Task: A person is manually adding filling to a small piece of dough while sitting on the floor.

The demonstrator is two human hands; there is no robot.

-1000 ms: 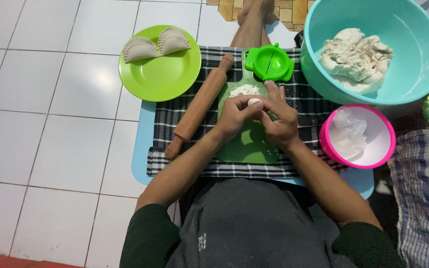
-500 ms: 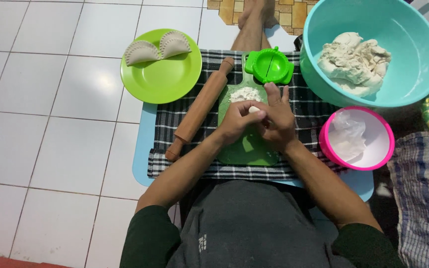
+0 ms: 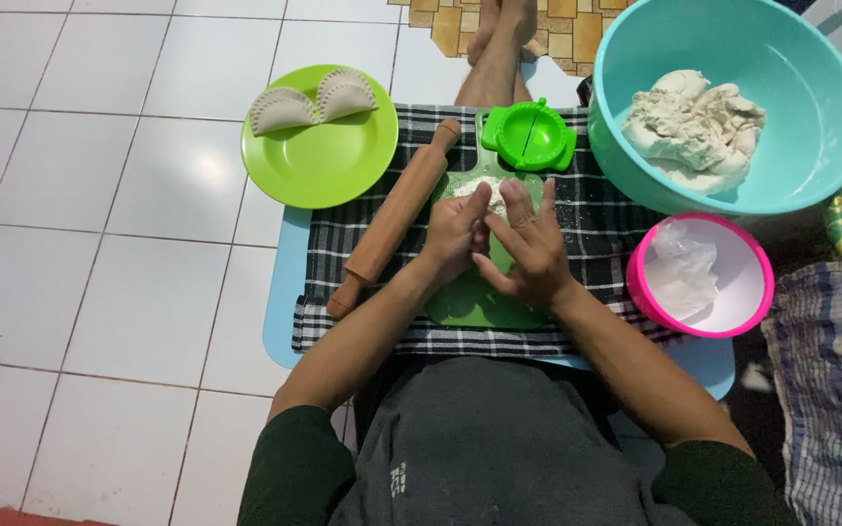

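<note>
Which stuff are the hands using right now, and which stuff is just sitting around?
In use:
left hand
right hand
small dough piece, pressed between both hands
green board under it

Just sitting:
rolling pin
round green mould
green plate with two pastries
teal bowl of dough
pink bowl

The scene is evenly and fairly brightly lit from overhead, with soft, diffuse light. The white tiled floor (image 3: pixel 99 244) shows a mild sheen but no harsh glare. Shadows are short and faint: a soft one lies under the rolling pin (image 3: pixel 397 214) and beneath the forearms. The turquoise bowl (image 3: pixel 811 117) carries a gentle highlight on its inner wall. Focus is sharp across the middle; the right edge is darker, and lines bend slightly toward the corners.
</note>
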